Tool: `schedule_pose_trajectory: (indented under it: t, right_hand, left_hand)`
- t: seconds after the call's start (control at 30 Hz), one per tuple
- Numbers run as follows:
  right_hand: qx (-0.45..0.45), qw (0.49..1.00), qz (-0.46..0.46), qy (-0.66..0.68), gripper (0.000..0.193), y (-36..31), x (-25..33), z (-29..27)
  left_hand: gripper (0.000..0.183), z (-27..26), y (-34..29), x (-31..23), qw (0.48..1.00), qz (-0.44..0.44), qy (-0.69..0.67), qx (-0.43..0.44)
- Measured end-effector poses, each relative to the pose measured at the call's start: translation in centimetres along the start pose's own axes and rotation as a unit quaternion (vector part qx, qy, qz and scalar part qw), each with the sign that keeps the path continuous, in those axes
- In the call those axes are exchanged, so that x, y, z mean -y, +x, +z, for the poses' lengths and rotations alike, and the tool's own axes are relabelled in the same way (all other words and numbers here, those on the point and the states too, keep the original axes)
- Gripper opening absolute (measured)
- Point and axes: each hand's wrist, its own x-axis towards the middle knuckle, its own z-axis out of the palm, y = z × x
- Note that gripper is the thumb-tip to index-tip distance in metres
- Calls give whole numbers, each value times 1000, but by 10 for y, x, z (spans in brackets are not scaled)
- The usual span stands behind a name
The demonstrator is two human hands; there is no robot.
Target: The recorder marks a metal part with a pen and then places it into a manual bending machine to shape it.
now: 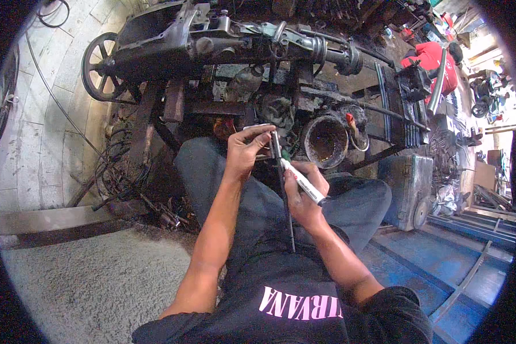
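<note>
A thin dark metal rod (286,198) runs from my fingers down toward my lap, its upper end brighter. Thumb and fingers of my left hand (246,152) are closed at that upper end. Something thin and pale lies along the left fingers, but I cannot make out what it is. My right hand (308,192) grips a white marker pen (304,182) with a dark rear end. The pen slants up and left, its front end close beside the rod. Whether the pen touches the rod is hard to see.
A long greasy machine (223,51) with a spoked wheel (100,66) stands ahead. Below it sits a grimy round container (325,143). A large grey case (407,189) is at my right, near blue metal framing (447,269). A person in red (433,63) crouches far right.
</note>
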Motion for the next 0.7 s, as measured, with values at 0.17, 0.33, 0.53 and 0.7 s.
schedule_pose_trajectory:
  t: [0.17, 0.33, 0.53, 0.7]
  right_hand:
    - [-39, 981, 157, 105, 10, -13, -11, 8]
    - [8, 888, 337, 312, 32, -22, -12, 8]
    - [-14, 876, 329, 353, 30, -25, -5, 2]
    - [-22, 879, 314, 359, 30, -25, -4, 1]
  left_hand:
    - [20, 1, -1, -1, 1000, 12, 5, 1]
    - [21, 5, -1, -7, 999, 22, 46, 4]
    - [19, 30, 26, -27, 944, 172, 278, -45]
    - [20, 34, 52, -13, 780, 252, 566, -84]
